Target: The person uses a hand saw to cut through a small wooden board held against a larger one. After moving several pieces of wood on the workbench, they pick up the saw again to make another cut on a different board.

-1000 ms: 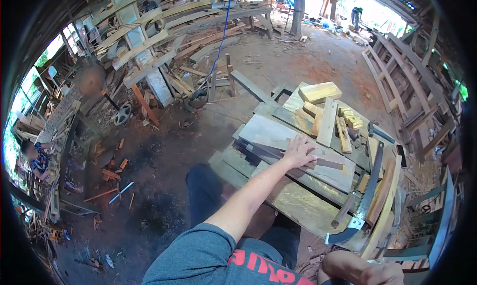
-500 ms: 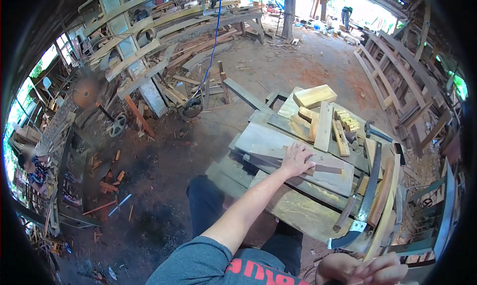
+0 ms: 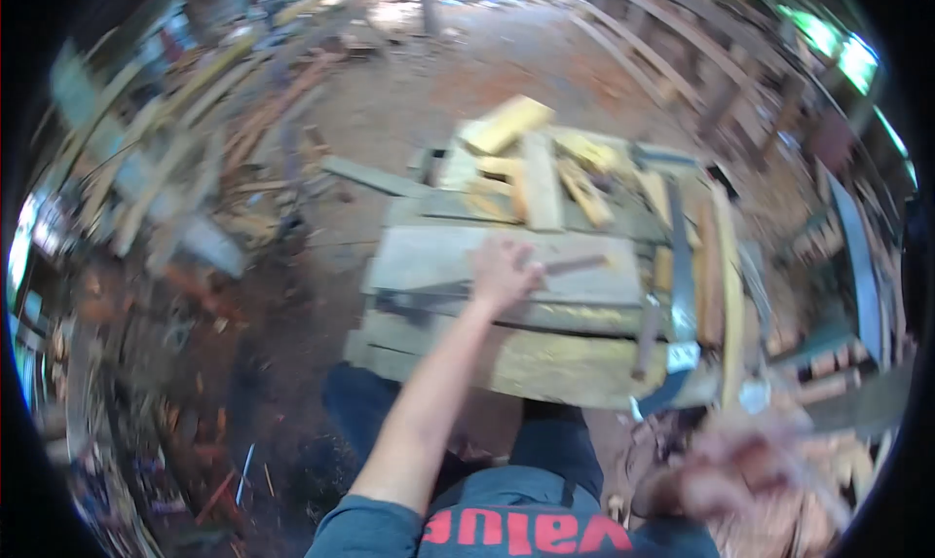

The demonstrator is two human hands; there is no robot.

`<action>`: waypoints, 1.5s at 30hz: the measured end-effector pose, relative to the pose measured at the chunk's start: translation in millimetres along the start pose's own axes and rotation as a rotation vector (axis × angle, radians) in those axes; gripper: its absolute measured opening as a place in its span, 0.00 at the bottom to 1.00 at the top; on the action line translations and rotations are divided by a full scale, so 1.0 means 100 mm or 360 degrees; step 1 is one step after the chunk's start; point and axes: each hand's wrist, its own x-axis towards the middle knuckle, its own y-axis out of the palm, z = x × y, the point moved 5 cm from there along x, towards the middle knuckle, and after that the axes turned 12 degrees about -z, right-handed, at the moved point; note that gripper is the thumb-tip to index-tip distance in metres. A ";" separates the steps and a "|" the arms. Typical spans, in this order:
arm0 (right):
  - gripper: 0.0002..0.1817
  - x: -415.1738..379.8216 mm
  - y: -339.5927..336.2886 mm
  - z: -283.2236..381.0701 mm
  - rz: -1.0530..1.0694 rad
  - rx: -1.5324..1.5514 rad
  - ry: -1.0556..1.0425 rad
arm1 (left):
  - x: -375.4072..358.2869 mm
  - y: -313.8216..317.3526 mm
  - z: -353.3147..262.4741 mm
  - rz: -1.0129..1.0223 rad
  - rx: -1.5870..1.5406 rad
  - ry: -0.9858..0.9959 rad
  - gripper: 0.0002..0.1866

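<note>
My left hand [image 3: 504, 274] rests on a pale flat board [image 3: 419, 251] on the low workbench, its fingers apart. It lies over a narrow dark strip [image 3: 575, 264] with a light end; blur hides what lies under the palm. A darker long piece [image 3: 424, 295] runs out to the left of that hand. My right hand [image 3: 735, 475] is smeared by motion at the lower right, beyond the bench's near edge. Its fingers cannot be made out. Nearest to it are a handsaw [image 3: 680, 266] and a yellowish wood strip [image 3: 726, 305].
Light wood blocks [image 3: 511, 125] and a short plank [image 3: 542, 183] are piled at the bench's far side. A hammer [image 3: 667, 157] lies at the far right. A dark-handled tool [image 3: 647, 339] lies beside the saw. Long timbers [image 3: 633, 52] lean along the right.
The head view has turned and tilted down, shifting the bench left and blurring the picture. My left hand stays on the board. My right hand, curled before, is now blurred by motion.
</note>
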 end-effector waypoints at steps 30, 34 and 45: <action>0.13 -0.82 -1.65 -1.93 -0.1017 -0.0064 0.1704 | 0.03 -0.13 0.02 0.0145 -0.0045 -0.0052 0.23; 0.14 -0.71 -1.58 -1.73 -0.0927 -0.0357 0.1373 | -0.01 -0.27 0.22 0.0126 -0.0030 -0.0047 0.22; 0.11 -0.74 -0.43 -1.61 -0.0219 -0.0887 0.1188 | -0.07 -0.45 0.31 0.0130 -0.0032 -0.0133 0.24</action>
